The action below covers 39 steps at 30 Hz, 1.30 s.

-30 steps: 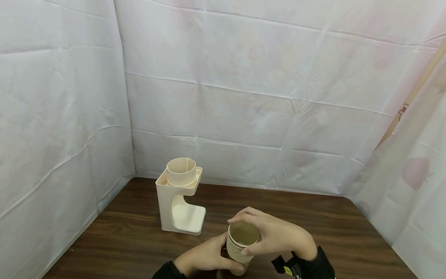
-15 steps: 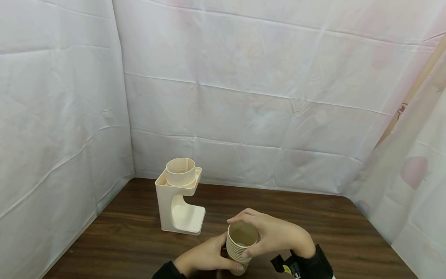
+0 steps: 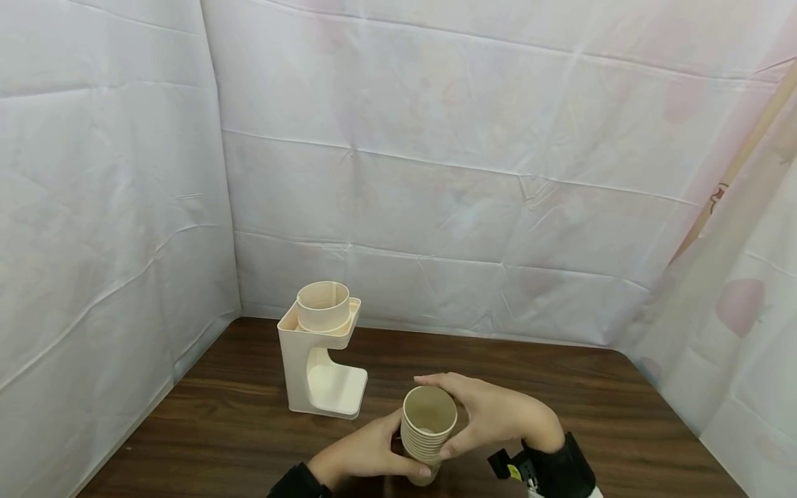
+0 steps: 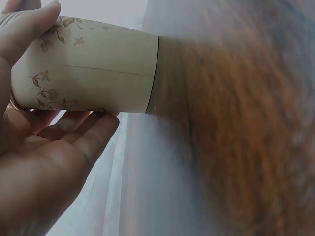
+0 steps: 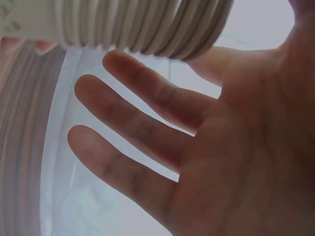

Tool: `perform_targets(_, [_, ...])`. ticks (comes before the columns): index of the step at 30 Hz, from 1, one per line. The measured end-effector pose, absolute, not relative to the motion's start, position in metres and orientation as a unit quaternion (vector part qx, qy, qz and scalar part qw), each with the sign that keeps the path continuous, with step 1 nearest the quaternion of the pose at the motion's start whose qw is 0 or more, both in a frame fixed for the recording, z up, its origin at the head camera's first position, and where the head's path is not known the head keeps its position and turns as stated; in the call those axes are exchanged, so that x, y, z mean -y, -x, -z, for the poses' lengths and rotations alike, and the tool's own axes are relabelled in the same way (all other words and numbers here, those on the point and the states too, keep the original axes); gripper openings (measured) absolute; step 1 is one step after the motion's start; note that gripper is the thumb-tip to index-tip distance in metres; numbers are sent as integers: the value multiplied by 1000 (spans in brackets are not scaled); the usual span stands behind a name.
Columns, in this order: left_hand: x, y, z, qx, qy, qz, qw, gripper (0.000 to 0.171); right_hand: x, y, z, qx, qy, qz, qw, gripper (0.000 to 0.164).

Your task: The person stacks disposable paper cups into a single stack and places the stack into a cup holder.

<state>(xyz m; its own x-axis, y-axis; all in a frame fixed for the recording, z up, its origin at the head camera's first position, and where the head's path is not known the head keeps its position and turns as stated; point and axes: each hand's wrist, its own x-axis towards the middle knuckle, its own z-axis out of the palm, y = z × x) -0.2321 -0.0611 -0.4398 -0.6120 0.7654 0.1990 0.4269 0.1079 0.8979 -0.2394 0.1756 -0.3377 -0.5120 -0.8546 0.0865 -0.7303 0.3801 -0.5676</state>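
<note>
A stack of nested beige paper cups [image 3: 428,423] stands mouth up at the front of the table. My left hand [image 3: 367,449] grips its lower part, thumb across the near side. In the left wrist view the lowest cup [image 4: 98,69] shows brown flower prints and a base close to the tabletop. My right hand [image 3: 498,415] arches at the right of the stack, index finger behind the rim and thumb tip at the near side. Three of its fingers [image 5: 133,123] stretch out loosely beside the ridged cup rims [image 5: 142,24] in the right wrist view.
A cream C-shaped stand [image 3: 299,373] with a round tube-like holder [image 3: 324,308] on top stands at the back left of the dark wooden table [image 3: 591,387]. White cloth curtains [image 3: 436,173] enclose the back and both sides.
The stack has shifted slightly left and away from me, with the left hand still around it. The right hand's fingers have spread, and a gap now shows between its palm and the stack.
</note>
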Motion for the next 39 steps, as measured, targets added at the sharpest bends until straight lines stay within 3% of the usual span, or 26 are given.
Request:
perform_targets(8, [67, 235, 438, -755, -391, -506, 146, 78, -186, 246, 346, -856, 402, 286, 154, 92])
perform_targets(18, [78, 241, 427, -761, -379, -504, 151, 69, -198, 251, 364, -855, 370, 293, 214, 72])
perform_targets(30, [86, 246, 421, -755, -382, -510, 154, 61, -198, 246, 382, -824, 435, 326, 161, 64])
perform_targets(39, [83, 246, 421, -747, -393, -516, 147, 59, -194, 246, 383, -811, 464, 329, 137, 73])
